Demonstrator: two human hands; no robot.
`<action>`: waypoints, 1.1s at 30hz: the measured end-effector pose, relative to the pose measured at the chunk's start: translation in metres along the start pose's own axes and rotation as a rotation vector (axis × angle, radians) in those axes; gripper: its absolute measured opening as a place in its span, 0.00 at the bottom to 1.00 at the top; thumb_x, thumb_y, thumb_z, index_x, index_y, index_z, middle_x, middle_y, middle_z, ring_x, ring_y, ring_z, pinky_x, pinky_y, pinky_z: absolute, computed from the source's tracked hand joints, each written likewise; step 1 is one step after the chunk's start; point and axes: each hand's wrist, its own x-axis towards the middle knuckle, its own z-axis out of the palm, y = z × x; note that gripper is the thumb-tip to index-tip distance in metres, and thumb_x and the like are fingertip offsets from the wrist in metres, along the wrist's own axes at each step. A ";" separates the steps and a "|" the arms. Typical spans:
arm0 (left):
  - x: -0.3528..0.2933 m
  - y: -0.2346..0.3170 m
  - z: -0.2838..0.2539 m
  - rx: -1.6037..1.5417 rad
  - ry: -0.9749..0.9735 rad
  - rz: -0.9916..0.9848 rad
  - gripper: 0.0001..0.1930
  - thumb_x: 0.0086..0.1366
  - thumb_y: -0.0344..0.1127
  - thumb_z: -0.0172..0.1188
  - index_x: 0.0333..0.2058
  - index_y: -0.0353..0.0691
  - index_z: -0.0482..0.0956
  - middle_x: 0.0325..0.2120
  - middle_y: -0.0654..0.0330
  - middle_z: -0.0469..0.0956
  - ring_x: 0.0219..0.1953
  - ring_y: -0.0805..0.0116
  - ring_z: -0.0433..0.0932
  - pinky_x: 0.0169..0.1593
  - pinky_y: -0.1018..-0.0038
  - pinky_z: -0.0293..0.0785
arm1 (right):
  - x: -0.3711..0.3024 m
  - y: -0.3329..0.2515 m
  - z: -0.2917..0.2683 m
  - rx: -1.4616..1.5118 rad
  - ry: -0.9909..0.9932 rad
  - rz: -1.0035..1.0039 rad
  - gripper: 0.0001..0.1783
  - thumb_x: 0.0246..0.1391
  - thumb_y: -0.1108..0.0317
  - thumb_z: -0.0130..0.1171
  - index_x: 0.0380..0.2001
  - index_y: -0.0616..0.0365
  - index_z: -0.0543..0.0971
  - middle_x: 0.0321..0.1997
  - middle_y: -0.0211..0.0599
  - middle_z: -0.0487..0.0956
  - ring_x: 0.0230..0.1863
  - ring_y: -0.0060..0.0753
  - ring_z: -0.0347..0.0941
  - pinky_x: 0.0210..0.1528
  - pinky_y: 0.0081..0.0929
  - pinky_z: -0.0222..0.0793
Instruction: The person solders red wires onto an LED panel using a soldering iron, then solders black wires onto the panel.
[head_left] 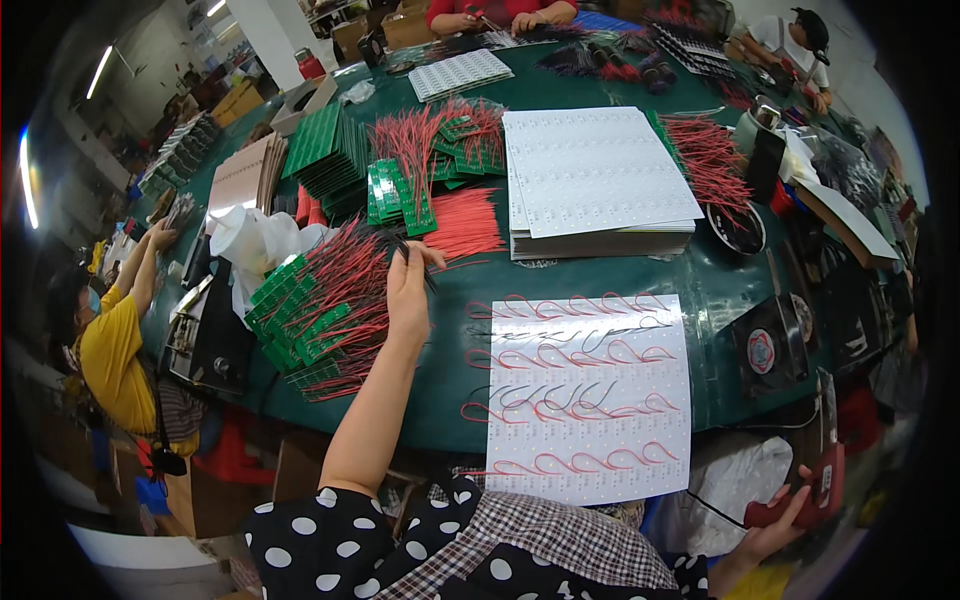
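My left hand (408,290) reaches forward with its fingers closed on the ends of some black wires (392,243). They lie at the upper edge of a heap of green circuit boards (300,318) with red and black leads. Low at the right, beyond the table's edge, my right hand (775,525) is closed round a red tool (822,490) with a black cord; its exact kind cannot be made out. Before me lies a white panel sheet (585,440) bearing rows of looped red wires (560,357) and shorter black wires (560,396).
A tall stack of white panels (600,170) stands behind the sheet. Red wires (465,225), stacked green boards (325,150) and wired boards (405,190) crowd the middle. A black box (765,350) is at the right. Co-workers sit at the left and far side of the green table (450,400).
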 end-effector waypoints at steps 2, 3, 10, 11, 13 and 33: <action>-0.004 -0.006 0.005 -0.028 -0.009 -0.042 0.10 0.68 0.37 0.40 0.30 0.40 0.65 0.23 0.62 0.68 0.31 0.73 0.67 0.42 0.76 0.63 | -0.001 -0.001 -0.001 -0.009 0.022 0.014 0.23 0.56 0.69 0.47 0.54 0.62 0.58 0.44 0.41 0.70 0.24 0.15 0.60 0.24 0.10 0.56; -0.006 -0.008 0.009 -0.071 0.016 -0.051 0.09 0.68 0.36 0.40 0.30 0.40 0.65 0.22 0.64 0.66 0.29 0.74 0.66 0.41 0.77 0.62 | -0.001 -0.003 0.000 -0.008 0.033 -0.004 0.23 0.56 0.69 0.46 0.54 0.62 0.58 0.44 0.41 0.70 0.24 0.15 0.60 0.23 0.10 0.56; -0.014 -0.004 0.019 -0.195 0.068 -0.185 0.07 0.68 0.36 0.41 0.31 0.43 0.64 0.19 0.70 0.60 0.18 0.83 0.54 0.22 0.85 0.53 | -0.013 0.041 -0.037 0.633 -0.175 0.405 0.24 0.57 0.57 0.49 0.52 0.60 0.61 0.44 0.36 0.70 0.25 0.22 0.62 0.30 0.20 0.62; -0.016 0.001 0.022 -0.140 0.070 -0.150 0.08 0.68 0.38 0.42 0.30 0.43 0.64 0.19 0.70 0.60 0.18 0.84 0.53 0.19 0.86 0.47 | -0.021 0.056 -0.035 0.687 -0.188 0.470 0.25 0.56 0.55 0.49 0.52 0.57 0.62 0.44 0.34 0.70 0.28 0.24 0.64 0.35 0.23 0.64; -0.019 0.006 0.021 0.216 0.022 0.054 0.08 0.68 0.37 0.42 0.30 0.43 0.65 0.19 0.72 0.59 0.18 0.85 0.53 0.19 0.86 0.48 | -0.040 0.081 -0.027 0.797 -0.230 0.572 0.25 0.56 0.53 0.49 0.53 0.54 0.62 0.47 0.34 0.70 0.37 0.30 0.68 0.43 0.30 0.65; -0.025 0.060 0.057 -0.298 0.064 0.010 0.06 0.65 0.33 0.47 0.31 0.38 0.69 0.11 0.72 0.53 0.14 0.84 0.50 0.17 0.84 0.45 | -0.088 0.077 0.008 0.847 -0.453 0.796 0.29 0.57 0.50 0.45 0.54 0.57 0.59 0.44 0.41 0.70 0.34 0.31 0.68 0.34 0.28 0.66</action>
